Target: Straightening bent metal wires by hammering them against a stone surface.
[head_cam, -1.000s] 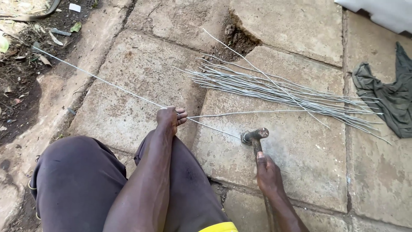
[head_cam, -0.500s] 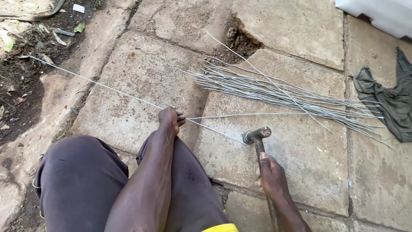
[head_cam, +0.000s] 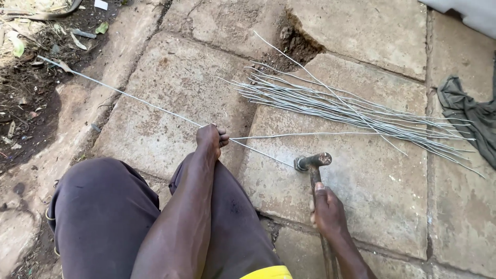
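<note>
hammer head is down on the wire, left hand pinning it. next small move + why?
Probably lift the hammer a little and strike again slightly nearer the left hand. The right hand grips the handle, the head rests at the long wire on the paving slab, and the left hand holds that wire down.

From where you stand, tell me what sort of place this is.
Probably an outdoor yard used as a work spot: worn stone paving slabs, bare soil with leaf litter, and a bundle of wires lying on the ground.

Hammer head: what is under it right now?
The hammer head rests on the end of the long wire over a concrete slab. The contact spot itself is covered.
</note>
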